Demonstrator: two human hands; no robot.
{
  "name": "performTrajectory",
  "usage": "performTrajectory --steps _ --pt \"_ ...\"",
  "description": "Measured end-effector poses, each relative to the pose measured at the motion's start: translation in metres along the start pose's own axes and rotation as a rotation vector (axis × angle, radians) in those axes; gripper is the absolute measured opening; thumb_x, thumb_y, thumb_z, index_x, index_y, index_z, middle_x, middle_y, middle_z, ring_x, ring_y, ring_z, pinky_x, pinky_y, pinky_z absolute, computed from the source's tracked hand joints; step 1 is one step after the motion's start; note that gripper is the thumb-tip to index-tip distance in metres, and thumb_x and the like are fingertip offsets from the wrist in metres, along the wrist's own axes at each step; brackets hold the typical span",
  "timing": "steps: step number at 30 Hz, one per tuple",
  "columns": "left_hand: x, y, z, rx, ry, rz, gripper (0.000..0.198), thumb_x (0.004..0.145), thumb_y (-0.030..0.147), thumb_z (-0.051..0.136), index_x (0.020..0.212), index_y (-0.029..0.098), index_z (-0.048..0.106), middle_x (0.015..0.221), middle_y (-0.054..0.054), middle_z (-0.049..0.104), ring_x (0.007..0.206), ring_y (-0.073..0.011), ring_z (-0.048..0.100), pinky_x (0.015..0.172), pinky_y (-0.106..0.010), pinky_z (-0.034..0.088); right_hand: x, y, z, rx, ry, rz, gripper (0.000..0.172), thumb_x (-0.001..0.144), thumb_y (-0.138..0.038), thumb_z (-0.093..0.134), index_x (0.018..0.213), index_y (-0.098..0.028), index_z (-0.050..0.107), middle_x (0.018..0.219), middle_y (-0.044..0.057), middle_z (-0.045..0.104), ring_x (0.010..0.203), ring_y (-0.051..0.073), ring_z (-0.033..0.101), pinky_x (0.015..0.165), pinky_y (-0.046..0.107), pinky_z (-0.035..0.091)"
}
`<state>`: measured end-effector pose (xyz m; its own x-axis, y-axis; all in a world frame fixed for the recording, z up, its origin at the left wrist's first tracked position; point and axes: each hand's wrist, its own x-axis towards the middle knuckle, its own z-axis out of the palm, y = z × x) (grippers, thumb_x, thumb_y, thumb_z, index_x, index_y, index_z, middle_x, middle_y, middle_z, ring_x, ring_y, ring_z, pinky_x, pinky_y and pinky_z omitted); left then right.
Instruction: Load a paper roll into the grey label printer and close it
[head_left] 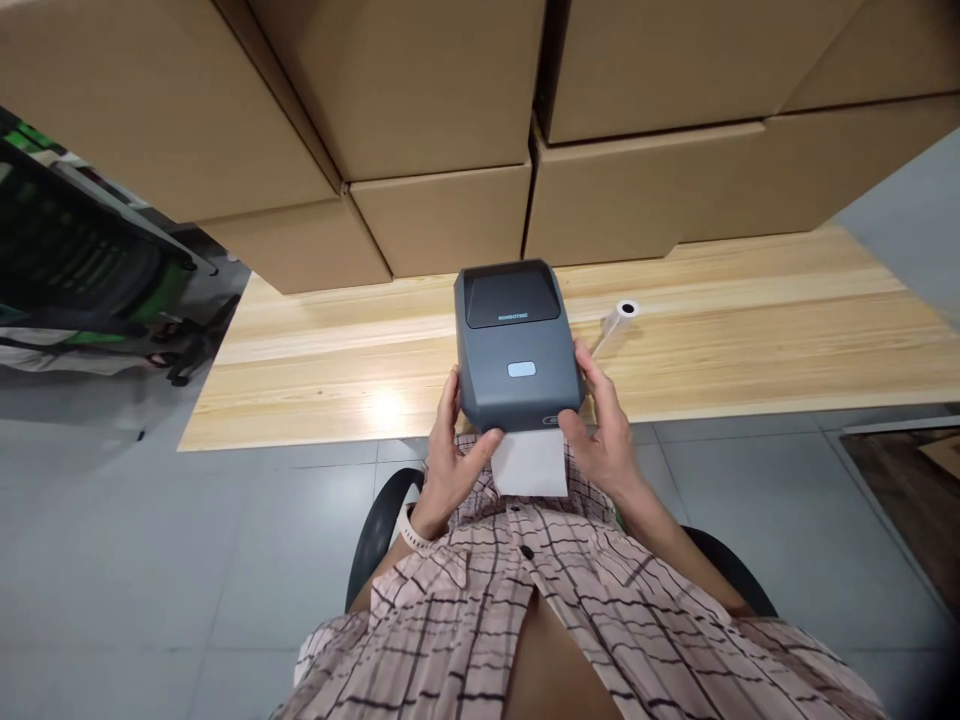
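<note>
A dark grey label printer with a smoked window on its lid sits at the near edge of the table, between my hands. White label paper sticks out of its front slot and hangs over the edge. My left hand grips the printer's left front corner, thumb on the front. My right hand holds the right front corner, its thumb near a small button on the front. Behind my right hand a white paper roll lies on the table, a strip trailing toward the printer.
Large cardboard boxes are stacked along the back of the wooden table. A dark office chair stands on the left. At the right, a dark brown surface lies beside the grey tiled floor.
</note>
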<state>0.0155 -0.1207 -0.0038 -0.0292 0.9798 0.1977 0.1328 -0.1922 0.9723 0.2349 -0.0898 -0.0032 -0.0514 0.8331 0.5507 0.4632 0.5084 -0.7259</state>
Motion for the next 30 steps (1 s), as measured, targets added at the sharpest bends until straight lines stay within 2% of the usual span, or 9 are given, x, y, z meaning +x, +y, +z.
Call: performTrajectory --steps 3,6,9,14,17,19,23,27,30 --pt "-0.004 -0.009 0.004 -0.014 0.019 -0.005 0.085 0.098 0.044 0.073 0.171 0.038 0.030 0.180 -0.007 0.032 0.166 -0.0343 0.032 0.138 -0.057 0.029 -0.011 -0.001 0.003 0.099 -0.020 0.120 0.071 0.108 -0.057 0.050 0.171 -0.030 0.031 0.174 0.013 0.042 0.161 0.032 0.043 0.128 0.057 0.045" --pt "-0.003 -0.013 0.005 0.094 0.057 0.104 0.081 0.101 0.046 0.068 0.171 0.040 0.028 0.181 -0.006 0.028 0.170 -0.0332 0.022 0.139 -0.059 0.021 -0.010 -0.005 0.004 0.085 -0.027 0.110 0.073 0.108 -0.060 0.048 0.172 -0.030 0.030 0.176 0.012 0.038 0.163 0.033 0.038 0.131 0.061 0.039" --pt "0.001 -0.011 0.004 0.216 0.074 0.231 0.075 0.104 0.051 0.061 0.170 0.040 0.029 0.182 -0.004 0.027 0.172 -0.0325 0.011 0.139 -0.063 0.014 -0.006 -0.008 0.001 0.035 -0.028 0.063 0.072 0.108 -0.065 0.041 0.172 -0.032 0.030 0.174 0.011 0.043 0.161 0.035 0.042 0.130 0.066 0.037" --pt "0.017 0.010 -0.001 0.200 0.116 0.281 0.066 0.106 0.067 0.040 0.166 0.038 0.042 0.177 -0.002 0.040 0.171 -0.0308 0.016 0.139 -0.058 0.019 0.016 -0.016 -0.015 -0.011 -0.037 -0.008 0.072 0.108 -0.071 0.027 0.170 -0.036 0.034 0.171 0.009 0.047 0.156 0.036 0.048 0.128 0.067 0.038" --pt "0.046 0.025 -0.009 0.157 0.182 0.313 0.063 0.106 0.070 0.037 0.156 0.038 0.059 0.167 -0.001 0.055 0.166 -0.0281 0.033 0.138 -0.051 0.027 0.049 -0.021 -0.022 -0.051 -0.021 -0.102 0.076 0.106 -0.076 0.025 0.170 -0.036 0.035 0.168 0.009 0.051 0.154 0.036 0.051 0.131 0.067 0.033" --pt "0.074 0.030 -0.015 0.117 0.223 0.346 0.055 0.107 0.064 0.042 0.143 0.034 0.070 0.156 -0.003 0.066 0.158 -0.0280 0.047 0.135 -0.052 0.032 0.079 -0.022 -0.022 -0.057 -0.006 -0.169 0.079 0.105 -0.078 0.026 0.169 -0.034 0.034 0.167 0.010 0.052 0.153 0.036 0.051 0.131 0.067 0.033" --pt "0.123 0.015 -0.021 0.032 0.278 0.226 0.042 0.096 0.053 0.069 0.129 0.027 0.076 0.140 -0.009 0.074 0.139 -0.0282 0.065 0.127 -0.052 0.043 0.148 -0.021 -0.013 0.000 0.036 -0.226 0.075 0.106 -0.076 0.026 0.167 -0.033 0.033 0.171 0.010 0.046 0.158 0.031 0.045 0.131 0.058 0.038" --pt "0.136 -0.009 -0.014 0.003 0.173 -0.008 0.054 0.086 0.044 0.077 0.134 0.020 0.070 0.147 -0.017 0.069 0.139 -0.0323 0.063 0.119 -0.054 0.047 0.212 -0.010 -0.005 0.019 0.048 -0.228 0.072 0.110 -0.071 0.026 0.167 -0.029 0.032 0.167 0.011 0.051 0.155 0.029 0.051 0.128 0.055 0.043" --pt "0.128 -0.015 -0.009 -0.027 0.096 -0.040 0.063 0.082 0.040 0.079 0.139 0.018 0.065 0.150 -0.019 0.066 0.139 -0.0330 0.062 0.116 -0.051 0.049 0.250 0.004 0.001 -0.010 0.054 -0.209 0.066 0.111 -0.068 0.031 0.166 -0.033 0.034 0.170 0.008 0.048 0.153 0.029 0.054 0.125 0.050 0.048"
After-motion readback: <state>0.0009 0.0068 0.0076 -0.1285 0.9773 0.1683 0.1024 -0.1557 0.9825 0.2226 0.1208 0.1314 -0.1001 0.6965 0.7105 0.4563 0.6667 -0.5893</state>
